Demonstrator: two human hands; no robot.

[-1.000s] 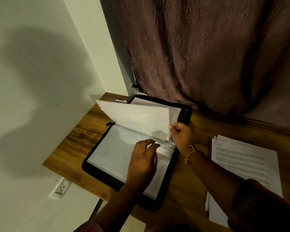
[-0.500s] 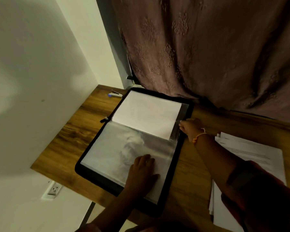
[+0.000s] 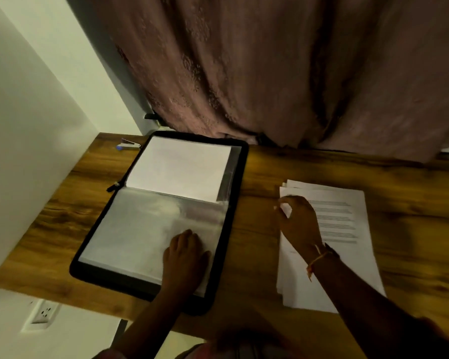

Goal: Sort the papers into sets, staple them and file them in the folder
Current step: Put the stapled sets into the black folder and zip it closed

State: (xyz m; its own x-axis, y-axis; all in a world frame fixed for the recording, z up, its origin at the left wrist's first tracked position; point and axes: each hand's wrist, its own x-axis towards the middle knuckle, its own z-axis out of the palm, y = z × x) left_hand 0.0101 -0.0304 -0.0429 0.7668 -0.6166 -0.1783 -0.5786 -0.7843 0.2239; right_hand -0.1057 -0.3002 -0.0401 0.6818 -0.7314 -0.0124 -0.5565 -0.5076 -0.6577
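Under the flat left hand [image 3: 186, 255], the open folder [image 3: 240, 177] runs lengthwise toward the curtain [image 3: 270, 73]; right hand [image 3: 300, 221] pinches papers [image 3: 347, 255].

Left grip [image 3: 186, 253] flat, right grip [image 3: 298, 221] pinching

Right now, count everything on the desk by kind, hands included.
folder: 1
filed paper: 1
paper stack: 1
stapler: 1
hands: 2, left hand and right hand
Total: 6
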